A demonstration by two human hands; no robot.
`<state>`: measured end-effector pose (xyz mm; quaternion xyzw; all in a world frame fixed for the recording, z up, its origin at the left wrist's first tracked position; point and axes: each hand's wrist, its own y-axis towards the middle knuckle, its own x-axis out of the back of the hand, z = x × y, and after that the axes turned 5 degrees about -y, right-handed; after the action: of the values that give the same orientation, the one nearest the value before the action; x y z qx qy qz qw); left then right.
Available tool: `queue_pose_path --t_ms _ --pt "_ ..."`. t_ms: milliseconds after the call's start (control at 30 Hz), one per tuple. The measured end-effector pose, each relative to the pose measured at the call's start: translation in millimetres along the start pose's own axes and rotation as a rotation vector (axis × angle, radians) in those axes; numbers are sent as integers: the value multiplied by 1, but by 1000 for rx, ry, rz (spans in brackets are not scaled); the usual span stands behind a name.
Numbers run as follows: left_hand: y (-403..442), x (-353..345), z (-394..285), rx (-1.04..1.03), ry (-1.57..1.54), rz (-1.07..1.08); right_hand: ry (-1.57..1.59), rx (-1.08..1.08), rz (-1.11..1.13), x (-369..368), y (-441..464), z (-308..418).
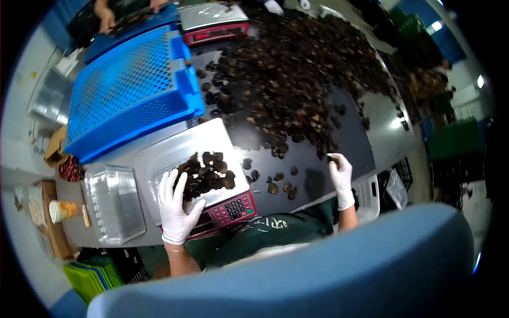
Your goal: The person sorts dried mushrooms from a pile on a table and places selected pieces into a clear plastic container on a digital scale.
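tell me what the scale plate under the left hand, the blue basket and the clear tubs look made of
Scale plate: probably metal, perhaps stainless steel, smooth and silvery with a soft sheen. Blue basket: likely moulded plastic, semi-gloss, judging by its even colour and regular holes. Clear tubs: seemingly thin plastic, glossy, see-through with highlights.

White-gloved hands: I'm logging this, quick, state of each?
Left white-gloved hand: open, spread at the dark brown, clumped pile.
Right white-gloved hand: closed, apparently on a small dark piece.
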<state>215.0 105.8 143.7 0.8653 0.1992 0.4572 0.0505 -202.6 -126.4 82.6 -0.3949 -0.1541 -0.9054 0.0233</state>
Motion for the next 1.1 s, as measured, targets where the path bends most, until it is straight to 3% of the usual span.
queue_pose_path --t_ms 67,133,233,300,400,500,600,667,733,800,867,1000,1100 --pt "12 -16 -17 -38 -18 47 -381 -88 -50 46 -25 -54" --pt "22 -27 -35 -145 25 72 -1052 -239 115 77 -53 -91" --pt "30 -55 -62 -231 -210 103 -874 -232 116 81 -64 -90" --pt "33 -73 -88 -235 -311 224 -590 -61 105 54 -55 -58" --pt "34 -125 -105 -364 -184 342 -286 158 290 -3 -48 -30" --pt "28 -184 -100 -367 -41 518 -204 293 408 -55 -39 -11" --pt "16 -225 -96 -329 100 671 -427 497 516 -75 -34 12" --pt "-1 -254 -83 -337 163 623 -442 601 653 -81 -33 9" --pt "-3 -256 -87 -363 225 569 -83 574 559 -94 -36 -15" --pt "3 -254 -87 -319 213 663 35 401 579 -93 -36 -39" --pt "7 -257 -86 -300 215 687 51 354 459 -80 -36 -54" --pt "12 -263 -88 -262 -58 637 551 -224 184 -64 -50 -74" --pt "17 -267 -117 -400 -337 642 358 -51 126 -51 -62 -80"
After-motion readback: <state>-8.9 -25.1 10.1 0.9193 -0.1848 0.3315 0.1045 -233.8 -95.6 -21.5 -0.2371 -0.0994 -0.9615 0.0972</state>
